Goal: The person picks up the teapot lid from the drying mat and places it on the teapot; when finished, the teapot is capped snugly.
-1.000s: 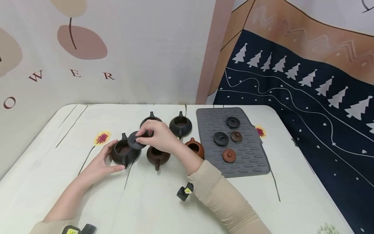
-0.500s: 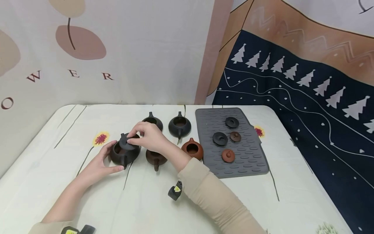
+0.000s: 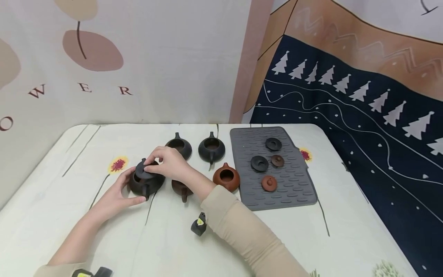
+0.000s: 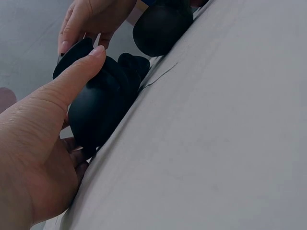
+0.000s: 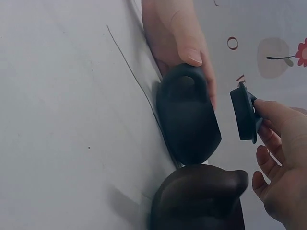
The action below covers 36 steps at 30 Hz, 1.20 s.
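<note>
Lid: dark, matte, round disc, pinched at its rim by the right hand; it is tilted over the mouth of the dark teapot; in the right wrist view it stands edge-on just off the pot.
Dark teapot: rounded, dull clay body with loop handle, on the table left of centre, at 9 o'clock from the brown teapot.
Left hand: cupped round the dark teapot's near side, thumb and fingers pressed on its wall, grasping it.
Change: 1 s ago the lid was held higher and to the right of the pot; it now sits lower, over the opening.
Neighbours: 2 dark open teapots at 12 to 1 o'clock; 1 reddish-orange teapot at 3 o'clock.
Mat: grey, ribbed, rectangular, at 3 o'clock, bearing 4 lids, 2 dark and 2 brown.
Tablecloth: pale, smooth, printed with thin stems and a red-yellow flower.
Writing: wall hanging shows the letters "W E R".
</note>
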Each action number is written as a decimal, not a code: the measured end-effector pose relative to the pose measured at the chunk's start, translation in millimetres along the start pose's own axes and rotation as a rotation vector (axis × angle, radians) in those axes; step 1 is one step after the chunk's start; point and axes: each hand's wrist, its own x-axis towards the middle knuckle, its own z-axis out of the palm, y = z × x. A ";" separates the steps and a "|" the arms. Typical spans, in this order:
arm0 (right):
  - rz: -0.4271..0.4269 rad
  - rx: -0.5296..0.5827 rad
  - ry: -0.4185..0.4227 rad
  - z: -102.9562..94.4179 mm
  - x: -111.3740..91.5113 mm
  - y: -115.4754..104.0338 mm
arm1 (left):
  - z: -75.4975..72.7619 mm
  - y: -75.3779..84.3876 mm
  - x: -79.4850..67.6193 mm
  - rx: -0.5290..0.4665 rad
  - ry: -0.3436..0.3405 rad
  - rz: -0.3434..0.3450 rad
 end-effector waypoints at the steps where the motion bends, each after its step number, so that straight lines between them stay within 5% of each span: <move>1: 0.003 -0.002 -0.002 1.3 0.6 0.3 | 0.0 -0.2 -0.2 -0.002 0.000 0.001; 36: 0.091 -0.023 -0.041 28.9 13.9 9.5 | 1.1 -2.4 0.3 -0.008 -0.003 0.026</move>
